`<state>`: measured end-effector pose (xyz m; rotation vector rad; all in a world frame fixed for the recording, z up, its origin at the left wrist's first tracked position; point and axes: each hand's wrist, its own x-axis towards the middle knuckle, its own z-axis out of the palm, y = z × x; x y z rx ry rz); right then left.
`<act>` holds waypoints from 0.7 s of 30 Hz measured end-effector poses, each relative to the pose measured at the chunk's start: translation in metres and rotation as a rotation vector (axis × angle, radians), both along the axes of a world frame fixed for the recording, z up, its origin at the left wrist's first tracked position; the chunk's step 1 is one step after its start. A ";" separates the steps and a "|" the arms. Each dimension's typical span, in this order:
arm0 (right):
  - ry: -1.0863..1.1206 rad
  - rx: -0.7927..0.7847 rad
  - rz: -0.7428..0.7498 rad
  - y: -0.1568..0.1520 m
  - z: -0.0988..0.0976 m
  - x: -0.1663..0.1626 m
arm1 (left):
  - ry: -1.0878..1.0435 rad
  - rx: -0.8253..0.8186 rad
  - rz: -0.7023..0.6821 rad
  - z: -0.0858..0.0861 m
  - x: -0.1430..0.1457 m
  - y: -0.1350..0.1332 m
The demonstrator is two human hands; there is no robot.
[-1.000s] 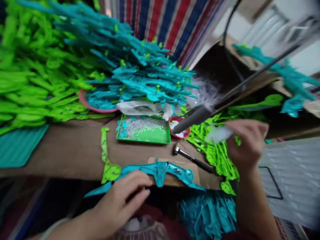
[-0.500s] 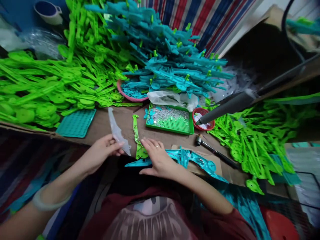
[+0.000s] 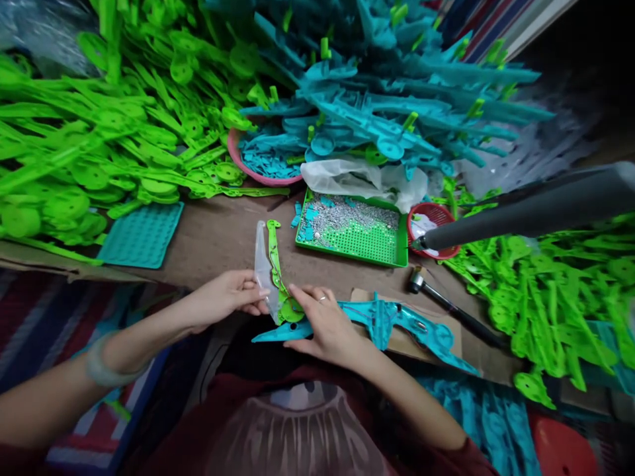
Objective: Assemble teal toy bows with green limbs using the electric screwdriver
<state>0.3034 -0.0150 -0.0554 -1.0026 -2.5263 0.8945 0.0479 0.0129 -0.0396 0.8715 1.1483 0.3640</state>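
Pinching the clear plastic strip (image 3: 260, 254) in a narrow grip, the left hand (image 3: 223, 301) holds it just beside the green plastic arm (image 3: 274, 254) at the worktop's (image 3: 218, 235) front edge. The right hand (image 3: 327, 324), grip loosely open, rests fingertips on that arm's round end, over a teal piece (image 3: 397, 320).

A single camera, worn on the person's head, gives the only view. It looks forward and steeply down, past a dark red shirt front (image 3: 238, 403) along the bottom edge, onto a brown cardboard-covered worktop (image 3: 218, 231). It sits close to the work. The left hand (image 3: 223, 301), pinching a clear plastic strip (image 3: 261, 258), and the right hand (image 3: 330, 324) fill the lower centre, with the forearms entering from lower left and lower right. Heaped bright green plastic parts (image 3: 99, 132) at upper left mark the far reach.
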 end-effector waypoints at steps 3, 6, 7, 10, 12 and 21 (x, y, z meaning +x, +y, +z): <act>-0.038 0.016 0.052 0.000 0.002 -0.001 | 0.158 0.072 -0.065 0.004 0.005 -0.003; -0.128 0.056 0.105 0.001 0.006 -0.001 | 0.399 0.140 -0.226 0.013 0.005 0.016; -0.149 0.060 0.110 0.001 0.007 -0.001 | 0.449 0.146 -0.258 0.015 0.004 0.028; -0.162 0.039 0.118 0.002 0.010 0.001 | 0.504 0.160 -0.253 0.016 -0.001 0.079; -0.164 0.027 0.120 0.002 0.011 0.002 | 0.527 0.184 -0.244 0.013 -0.002 0.108; -0.109 0.284 0.106 -0.002 -0.013 0.006 | 0.737 0.219 -0.421 0.061 -0.032 0.139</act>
